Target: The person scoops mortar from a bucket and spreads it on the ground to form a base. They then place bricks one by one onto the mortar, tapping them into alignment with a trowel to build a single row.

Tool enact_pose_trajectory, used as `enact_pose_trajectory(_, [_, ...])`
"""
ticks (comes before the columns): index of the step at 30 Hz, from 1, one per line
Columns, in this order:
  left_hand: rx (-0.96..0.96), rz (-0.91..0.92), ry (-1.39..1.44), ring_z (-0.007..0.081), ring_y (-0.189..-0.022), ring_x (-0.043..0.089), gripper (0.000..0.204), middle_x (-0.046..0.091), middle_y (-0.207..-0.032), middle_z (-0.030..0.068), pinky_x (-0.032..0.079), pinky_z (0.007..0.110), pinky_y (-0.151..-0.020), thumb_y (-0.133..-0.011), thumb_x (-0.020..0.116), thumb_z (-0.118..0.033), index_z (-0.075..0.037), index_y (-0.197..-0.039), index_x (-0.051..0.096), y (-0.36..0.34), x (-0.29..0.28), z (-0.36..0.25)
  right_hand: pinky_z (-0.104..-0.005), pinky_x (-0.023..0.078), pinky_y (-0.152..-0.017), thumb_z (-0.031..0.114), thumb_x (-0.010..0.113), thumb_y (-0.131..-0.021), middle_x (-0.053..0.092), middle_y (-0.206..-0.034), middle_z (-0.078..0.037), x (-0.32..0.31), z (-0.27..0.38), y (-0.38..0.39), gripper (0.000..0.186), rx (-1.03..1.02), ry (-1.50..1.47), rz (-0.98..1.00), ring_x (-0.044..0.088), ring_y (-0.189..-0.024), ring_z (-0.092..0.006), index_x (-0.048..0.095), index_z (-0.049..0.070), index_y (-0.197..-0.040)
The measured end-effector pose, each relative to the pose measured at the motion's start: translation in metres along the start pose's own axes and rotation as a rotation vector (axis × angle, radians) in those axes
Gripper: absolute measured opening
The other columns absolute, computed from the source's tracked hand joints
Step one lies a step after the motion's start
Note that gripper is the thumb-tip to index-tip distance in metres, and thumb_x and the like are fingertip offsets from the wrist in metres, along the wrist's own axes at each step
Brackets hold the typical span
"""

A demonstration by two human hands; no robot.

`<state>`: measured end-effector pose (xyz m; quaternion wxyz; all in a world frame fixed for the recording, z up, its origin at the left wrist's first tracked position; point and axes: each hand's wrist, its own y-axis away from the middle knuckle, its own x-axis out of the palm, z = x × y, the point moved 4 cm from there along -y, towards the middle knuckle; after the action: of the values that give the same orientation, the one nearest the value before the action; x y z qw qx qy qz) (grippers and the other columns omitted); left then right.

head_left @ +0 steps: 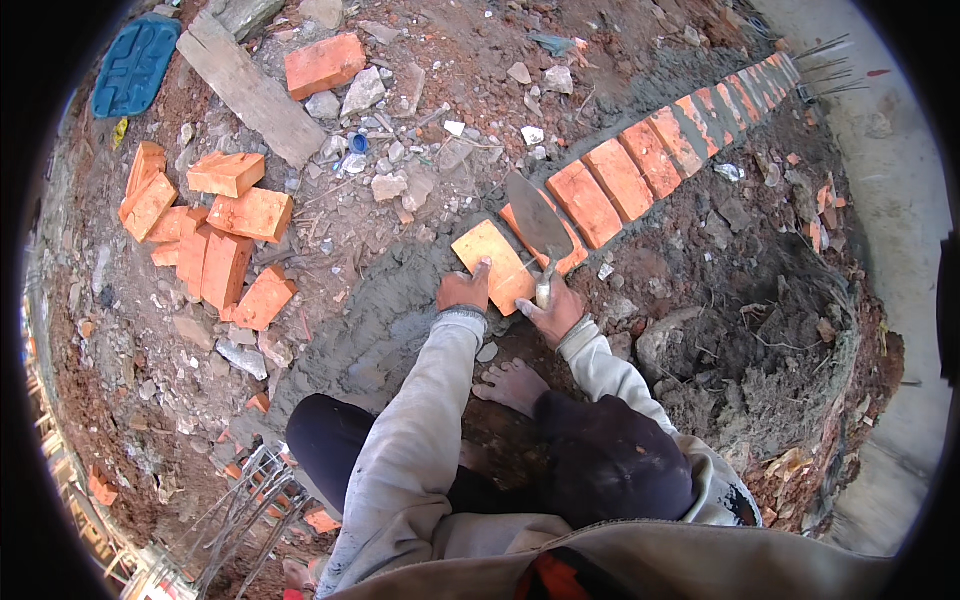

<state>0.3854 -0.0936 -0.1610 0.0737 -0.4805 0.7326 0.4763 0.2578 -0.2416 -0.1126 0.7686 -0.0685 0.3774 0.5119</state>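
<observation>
Left hand (464, 291) clasps a brick (497, 256), likely heavy and stiff, best held by its sides; right hand (561, 314) grasps a trowel (539, 217).

A single fisheye view looked steeply down from the person's head, high beside the near end of a diagonal row of orange, rectangular clay bricks (612, 182). That end was close to the lens; the far end was well away. The person's light-grey, long cloth sleeves (408, 435) came in on the near side of the row.
</observation>
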Motion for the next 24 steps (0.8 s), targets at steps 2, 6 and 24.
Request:
enact_pose_trajectory(2, [0.029,0.017,-0.038,0.0199,-0.050,0.062,0.057,0.063,-0.057,0.0128,0.050,0.034,-0.051,-0.081,0.065,-0.054,0.001,-0.063,0.064,-0.009,0.001,0.007,-0.0485,0.049,-0.083,0.030,0.072,-0.079,0.063,-0.103,-0.025,0.007,0.008,0.001,0.056,-0.010,0.004,0.019,0.061,-0.098,-0.0439,0.048,0.004,-0.123])
enact_pose_trajectory(6, [-0.036,0.173,0.062,0.0223,-0.055,0.064,0.052,0.065,-0.060,0.0125,0.050,0.035,-0.059,-0.079,0.069,-0.049,0.000,-0.065,0.066,-0.007,0.001,0.000,-0.0476,0.049,-0.083,0.024,0.073,-0.078,0.064,-0.101,-0.024,0.002,0.000,0.000,0.054,0.049,0.052,0.022,0.060,-0.098,-0.0437,0.049,0.003,-0.121])
enact_pose_trajectory(24, [0.026,-0.181,0.189,0.0290,-0.080,0.068,0.050,0.068,-0.081,0.0175,0.052,0.039,-0.075,-0.074,0.076,-0.044,0.002,-0.091,0.065,0.079,0.017,0.021,-0.0316,0.048,-0.080,0.023,0.055,-0.096,0.064,-0.100,-0.011,-0.102,0.066,0.015,0.033,-0.257,-0.390,-0.387,0.061,-0.089,-0.0180,0.052,-0.003,-0.115])
